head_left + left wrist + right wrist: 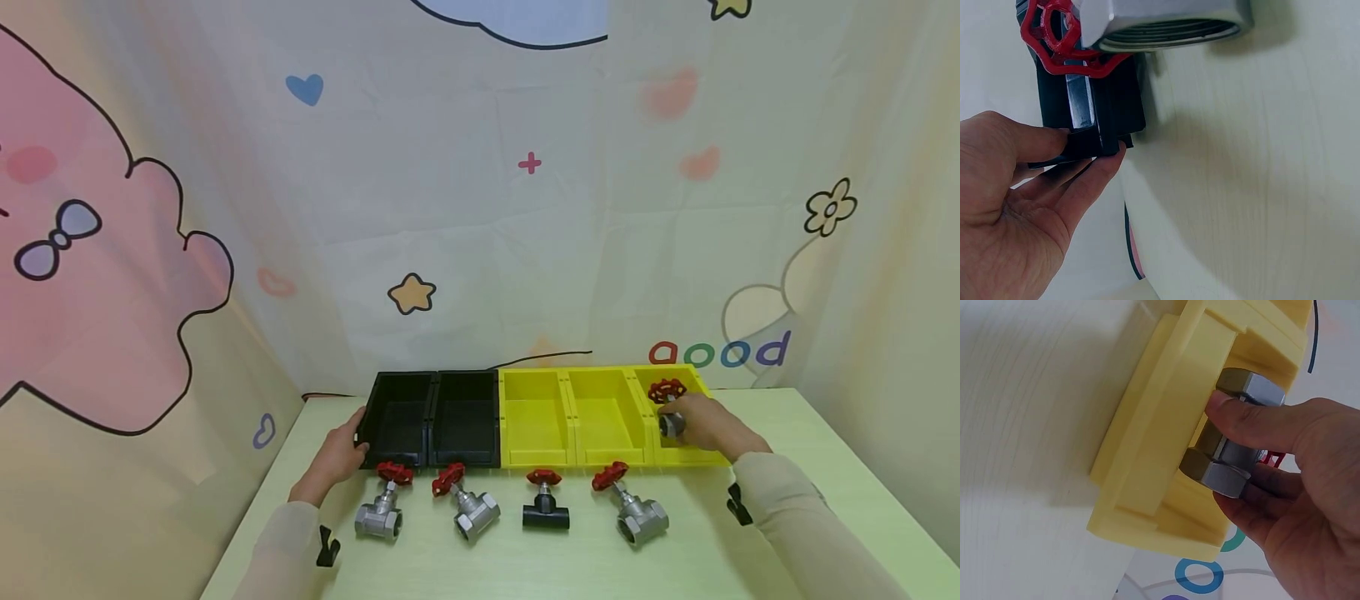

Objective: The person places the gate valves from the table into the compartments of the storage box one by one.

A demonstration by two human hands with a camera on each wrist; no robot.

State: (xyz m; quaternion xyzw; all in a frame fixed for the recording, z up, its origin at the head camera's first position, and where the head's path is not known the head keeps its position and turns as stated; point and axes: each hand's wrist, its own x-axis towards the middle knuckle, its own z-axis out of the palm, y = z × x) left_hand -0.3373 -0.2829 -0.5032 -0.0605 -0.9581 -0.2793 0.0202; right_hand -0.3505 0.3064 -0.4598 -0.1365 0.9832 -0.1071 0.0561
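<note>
Five valves (546,515), five bins (534,421)

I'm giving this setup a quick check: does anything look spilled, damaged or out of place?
Nothing looks spilled or visibly damaged. The only slight oddity is the black-bodied valve in front of the bins: the three other valves lying in that row have silver bodies. It may well belong there.

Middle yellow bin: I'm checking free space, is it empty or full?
Empty: in the head view, the middle yellow bin shows only bare yellow inside.
</note>
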